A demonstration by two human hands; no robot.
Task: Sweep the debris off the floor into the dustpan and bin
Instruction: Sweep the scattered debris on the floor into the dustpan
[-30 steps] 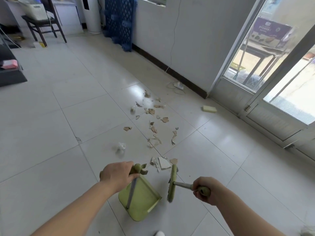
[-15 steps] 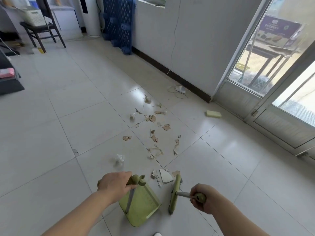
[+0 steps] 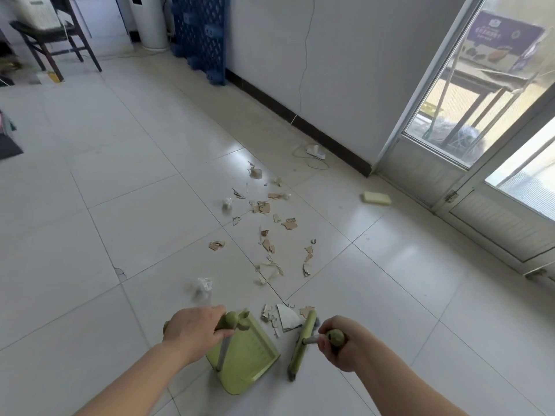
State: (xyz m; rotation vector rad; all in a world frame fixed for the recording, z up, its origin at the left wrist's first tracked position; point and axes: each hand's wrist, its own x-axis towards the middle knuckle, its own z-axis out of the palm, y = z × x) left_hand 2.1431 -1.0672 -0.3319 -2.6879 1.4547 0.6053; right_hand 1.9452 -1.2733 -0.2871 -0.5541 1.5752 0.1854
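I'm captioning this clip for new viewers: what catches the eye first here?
A trail of torn cardboard scraps lies scattered across the white tiles mid-floor. Nearer the camera, the left hand grips a green dustpan while the right hand holds a matching brush beside the closest scraps.

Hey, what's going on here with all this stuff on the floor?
A person is sweeping up. Their left hand grips the upright handle of a green dustpan, and their right hand grips a matching broom. A small pile of scraps lies between the two. Most of the cardboard and paper debris lies scattered across the tiles farther ahead. Nothing shows in the pan yet.
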